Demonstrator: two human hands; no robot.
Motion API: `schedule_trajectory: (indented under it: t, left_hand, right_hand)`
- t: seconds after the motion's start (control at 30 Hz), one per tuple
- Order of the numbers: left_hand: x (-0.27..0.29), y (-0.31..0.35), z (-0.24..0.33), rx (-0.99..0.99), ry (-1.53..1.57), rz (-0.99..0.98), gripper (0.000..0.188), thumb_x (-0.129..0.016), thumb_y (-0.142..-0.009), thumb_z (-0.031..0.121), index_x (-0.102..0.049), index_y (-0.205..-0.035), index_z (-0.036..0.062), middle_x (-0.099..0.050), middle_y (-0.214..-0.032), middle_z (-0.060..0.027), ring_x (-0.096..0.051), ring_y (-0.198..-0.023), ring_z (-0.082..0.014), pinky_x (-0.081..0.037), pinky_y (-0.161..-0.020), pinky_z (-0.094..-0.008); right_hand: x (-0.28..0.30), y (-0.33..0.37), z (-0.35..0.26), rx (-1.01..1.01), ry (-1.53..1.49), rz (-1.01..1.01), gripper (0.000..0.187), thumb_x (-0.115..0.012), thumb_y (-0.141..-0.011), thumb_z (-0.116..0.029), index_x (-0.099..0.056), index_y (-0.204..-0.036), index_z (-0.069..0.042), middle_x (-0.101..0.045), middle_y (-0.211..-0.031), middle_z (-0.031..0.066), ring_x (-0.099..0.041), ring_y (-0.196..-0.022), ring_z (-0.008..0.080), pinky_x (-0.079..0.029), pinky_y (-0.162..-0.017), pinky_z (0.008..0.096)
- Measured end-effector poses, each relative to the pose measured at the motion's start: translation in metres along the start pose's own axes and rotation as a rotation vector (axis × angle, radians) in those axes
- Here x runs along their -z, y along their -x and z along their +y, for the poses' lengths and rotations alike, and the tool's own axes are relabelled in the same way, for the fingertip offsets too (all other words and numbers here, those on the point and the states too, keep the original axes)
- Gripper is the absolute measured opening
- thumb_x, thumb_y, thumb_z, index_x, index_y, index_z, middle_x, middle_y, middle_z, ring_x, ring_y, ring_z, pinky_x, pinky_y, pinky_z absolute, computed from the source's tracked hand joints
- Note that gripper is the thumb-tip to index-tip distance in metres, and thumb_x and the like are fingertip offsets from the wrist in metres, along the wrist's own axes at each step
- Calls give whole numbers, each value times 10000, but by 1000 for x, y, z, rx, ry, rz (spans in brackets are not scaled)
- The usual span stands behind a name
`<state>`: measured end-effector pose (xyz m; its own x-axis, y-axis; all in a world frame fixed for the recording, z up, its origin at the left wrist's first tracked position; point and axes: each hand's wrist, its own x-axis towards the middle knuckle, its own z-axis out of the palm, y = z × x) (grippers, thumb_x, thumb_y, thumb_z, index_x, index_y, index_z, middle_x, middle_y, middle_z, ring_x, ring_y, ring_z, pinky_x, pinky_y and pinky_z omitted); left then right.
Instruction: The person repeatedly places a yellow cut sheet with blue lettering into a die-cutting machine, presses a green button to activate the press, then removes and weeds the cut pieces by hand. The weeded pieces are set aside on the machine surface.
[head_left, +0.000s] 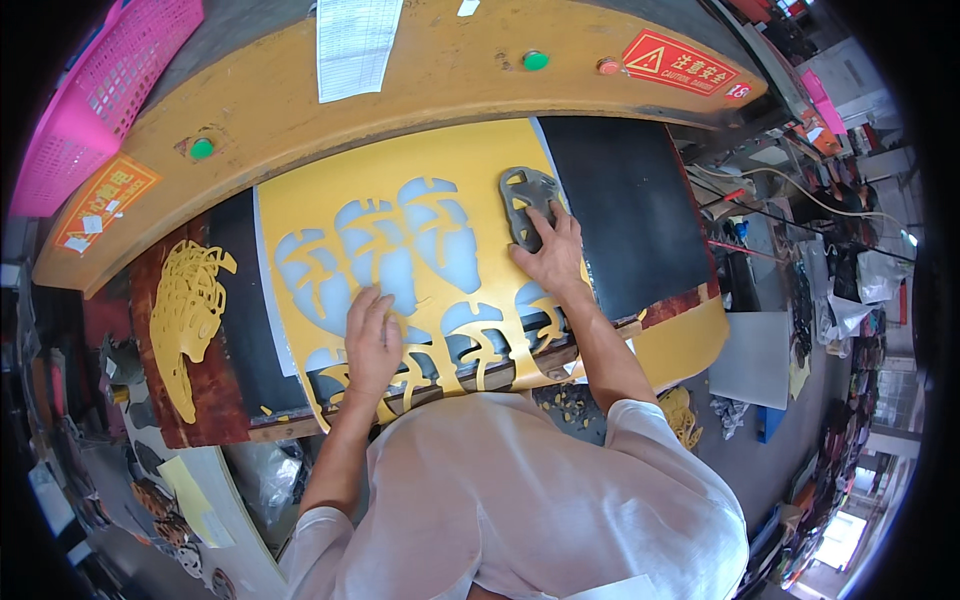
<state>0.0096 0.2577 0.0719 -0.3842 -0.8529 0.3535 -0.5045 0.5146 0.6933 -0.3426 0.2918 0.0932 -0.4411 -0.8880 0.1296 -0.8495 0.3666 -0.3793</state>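
A large yellow sheet (510, 150) lies across the bench, with several shoe-upper-shaped openings cut through it. White backing (460, 255) shows through the upper openings. My right hand (550, 252) is on a dark grey metal cutting die (516, 185) near the sheet's right edge. Its thumb is at the near end and its fingers reach over the die's frame. My left hand (373, 342) lies on the sheet beside the cut openings, fingers extended and holding nothing I can see.
A pile of yellow cut pieces (190, 300) rests at the left. Across the far side runs an orange machine beam (450, 65) with a green button (536, 61) and a red button (608, 67). A pink basket (110, 90) stands far left. Black pads (630, 200) flank the sheet.
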Motion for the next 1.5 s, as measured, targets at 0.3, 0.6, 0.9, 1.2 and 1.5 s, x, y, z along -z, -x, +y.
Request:
schedule_trajectory:
  t: [0.3, 0.6, 0.9, 1.2, 1.5]
  left_hand:
    - [-30, -8, -12, -117, -209, -11, 244, -646, -878, 19, -751, -1099, 26, -653, -1366, -182, -551, -1367, -440, -456, -1145, -549]
    - [-22, -18, 0, -84, -117, -18, 231, -652, -877, 14, -750, -1087, 16, -663, -1339, -198, -560, -1335, -485, -462, -1132, -558]
    - [-30, -97, 36, 755, 781, -280, 313, -555, -1139, 220, -674, -1269, -39, -721, -1159, -168, -734, -943, -247, -627, -828, -355]
    - [-82, -137, 29, 429, 460, -287, 289, -634, -1105, 236, -711, -1230, -12, -757, -990, -112, -734, -875, -191, -584, -790, -333]
    - [-120, -101, 19, -113, -103, -92, 93, -746, -907, 203, -723, -930, 116, -658, -939, -78, -660, -874, -317, -545, -761, -455]
  right_hand:
    - [19, -19, 1, 84, -239, 102, 635, -844, -714, -312, -778, -1309, -100, -521, -1565, 270, -534, -1385, 450, -457, -1167, 508]
    - [-27, -53, -11, 226, -75, 80, 595, -868, -692, -336, -816, -1262, -176, -569, -1505, 250, -548, -1328, 465, -479, -1114, 526]
    - [28, -65, -28, -195, -884, -202, 591, -886, -751, -141, -754, -1309, 5, -579, -1526, 246, -592, -1401, 320, -490, -1148, 386]
    - [52, -9, -25, -622, -1371, -410, 618, -799, -827, -162, -688, -1403, 30, -685, -1407, 167, -683, -1205, 243, -520, -1073, 351]
    - [116, 10, 53, -571, -1991, -57, 784, -652, -937, -565, -548, -1508, -39, -607, -1449, 268, -616, -1300, 476, -545, -1082, 650]
